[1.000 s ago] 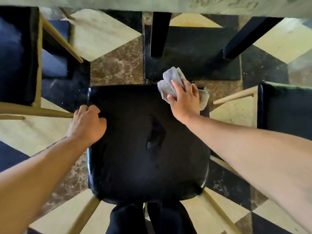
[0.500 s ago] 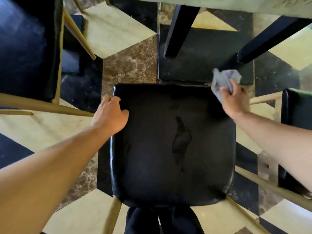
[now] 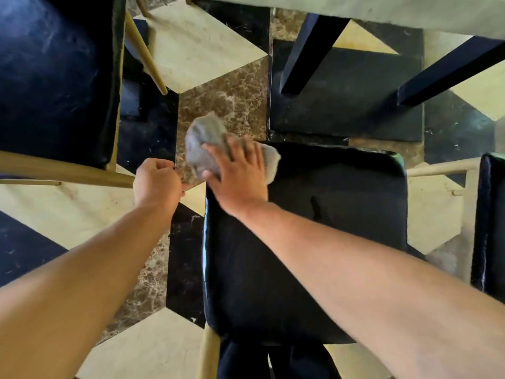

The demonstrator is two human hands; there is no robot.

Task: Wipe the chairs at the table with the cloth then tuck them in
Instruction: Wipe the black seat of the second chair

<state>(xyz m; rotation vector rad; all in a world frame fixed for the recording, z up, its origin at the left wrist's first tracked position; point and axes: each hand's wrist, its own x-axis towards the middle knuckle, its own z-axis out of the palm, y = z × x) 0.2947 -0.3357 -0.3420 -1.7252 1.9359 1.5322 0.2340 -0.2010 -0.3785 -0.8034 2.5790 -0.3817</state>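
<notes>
- The chair seat [image 3: 328,242] fills the middle; its black cushion is bare except where the right forearm crosses it and the right hand [image 3: 240,173] presses the cloth [image 3: 203,143] over the far-left corner.
- The left hand [image 3: 157,181], curled closed, sits just beside that corner, so the gap there is taken.
- To the left, open floor [image 3: 68,212] lies between the seat and the neighbouring chair [image 3: 52,77], whose wooden rail [image 3: 68,170] reaches toward the left hand.
- Ahead, two dark worktop legs [image 3: 308,53] stand on a black base plate, under the worktop edge [image 3: 382,9].
- On the right, another chair [image 3: 489,228] stands near, leaving a narrow strip of floor.
</notes>
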